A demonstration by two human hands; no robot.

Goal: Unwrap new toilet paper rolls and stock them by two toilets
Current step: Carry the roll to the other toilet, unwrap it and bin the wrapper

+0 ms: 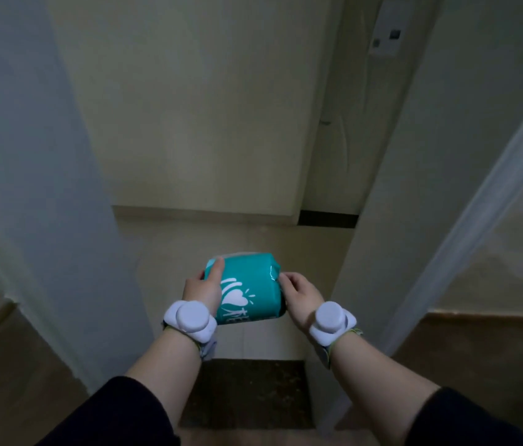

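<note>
One head-worn camera is looking forward and down, close over both forearms; the left hand [202,291] and right hand [302,296] are sitting mid-frame, floor [253,342] beyond and below them.

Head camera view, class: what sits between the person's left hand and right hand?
A teal plastic-wrapped toilet paper roll with white print, gripped at its ends by the left hand and right hand; the head view shows it.

Both forearms are showing bare below dark sleeves [131,410] pushed up near the elbows; each wrist is wearing a white puck-shaped tracker [190,320] on a strap, green edging peeking beside the right tracker [331,320].
</note>
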